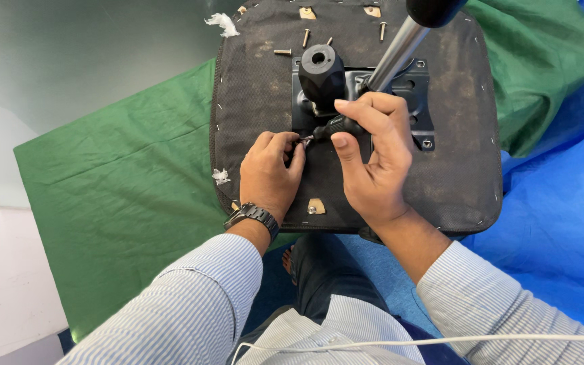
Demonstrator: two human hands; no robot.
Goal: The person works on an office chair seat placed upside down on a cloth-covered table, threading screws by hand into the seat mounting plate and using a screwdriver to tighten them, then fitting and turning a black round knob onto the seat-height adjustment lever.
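The right hand [373, 159] has its fingers closed around a black-handled screwdriver [336, 126]. Its tip meets the left hand [270, 172], whose fingers pinch a small metal screw [303, 141] against the upturned black fabric chair seat [258, 101], just below the black metal mounting plate [417, 101].

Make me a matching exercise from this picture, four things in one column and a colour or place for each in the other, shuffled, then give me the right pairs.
Things:
1. wristwatch
2. loose screws
3. cloth under the seat
4. screwdriver

Descriptions:
A. green, spread flat
B. gripped in the right hand
C. lying on the upturned seat base, near its far edge
D. on the left hand side, at the wrist

Pairs: 1-D, 2-C, 3-A, 4-B
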